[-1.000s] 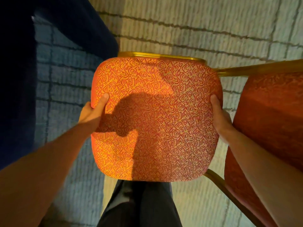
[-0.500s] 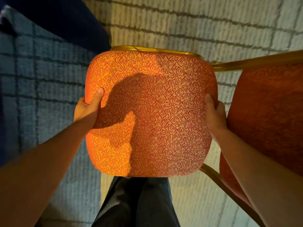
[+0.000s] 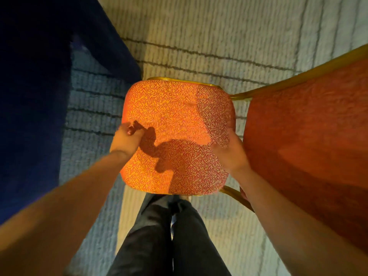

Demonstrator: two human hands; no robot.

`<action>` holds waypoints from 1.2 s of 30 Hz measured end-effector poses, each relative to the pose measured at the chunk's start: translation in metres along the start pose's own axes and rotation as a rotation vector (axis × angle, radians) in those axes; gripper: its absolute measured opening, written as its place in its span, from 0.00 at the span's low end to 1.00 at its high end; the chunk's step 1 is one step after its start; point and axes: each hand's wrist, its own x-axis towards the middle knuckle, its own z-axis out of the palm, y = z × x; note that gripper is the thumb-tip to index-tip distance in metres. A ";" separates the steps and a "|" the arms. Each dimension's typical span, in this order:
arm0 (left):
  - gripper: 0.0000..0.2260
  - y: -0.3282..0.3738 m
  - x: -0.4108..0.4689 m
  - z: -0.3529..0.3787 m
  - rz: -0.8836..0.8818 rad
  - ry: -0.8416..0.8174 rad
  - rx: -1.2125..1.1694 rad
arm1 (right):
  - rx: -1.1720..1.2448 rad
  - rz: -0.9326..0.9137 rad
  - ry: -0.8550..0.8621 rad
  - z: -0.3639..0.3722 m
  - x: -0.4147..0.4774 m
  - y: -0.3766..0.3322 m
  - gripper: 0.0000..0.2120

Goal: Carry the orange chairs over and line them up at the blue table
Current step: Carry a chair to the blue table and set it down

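An orange chair with a swirl-patterned seat and gold frame stands on the carpet in front of me, close to the corner of the blue table at the left. My left hand hovers above the seat's left edge, fingers loosely curled and blurred, casting a shadow on the cushion. Over the seat's right edge, my right hand has relaxed fingers and grips nothing. A second orange chair stands directly to the right, almost touching the first.
The blue tablecloth hangs to the floor along the left side. Pale striped carpet stretches ahead beyond the chairs. My dark-trousered legs are right behind the seat.
Both hands gripped the seat's sides before; now they have let go and lifted off. The chair sits lower and farther from the camera.
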 end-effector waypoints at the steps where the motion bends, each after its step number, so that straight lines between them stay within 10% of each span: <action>1: 0.28 0.006 -0.014 -0.001 0.005 -0.014 0.007 | -0.008 -0.026 -0.012 -0.003 -0.011 -0.004 0.39; 14: 0.20 0.043 -0.206 -0.037 0.221 -0.069 -0.049 | 0.036 -0.241 0.037 -0.052 -0.138 -0.016 0.30; 20: 0.16 0.065 -0.270 -0.050 0.336 -0.041 -0.096 | 0.037 -0.361 0.038 -0.099 -0.212 -0.059 0.09; 36: 0.16 0.082 -0.359 -0.052 0.469 0.099 -0.110 | -0.082 -0.439 -0.019 -0.160 -0.246 -0.064 0.31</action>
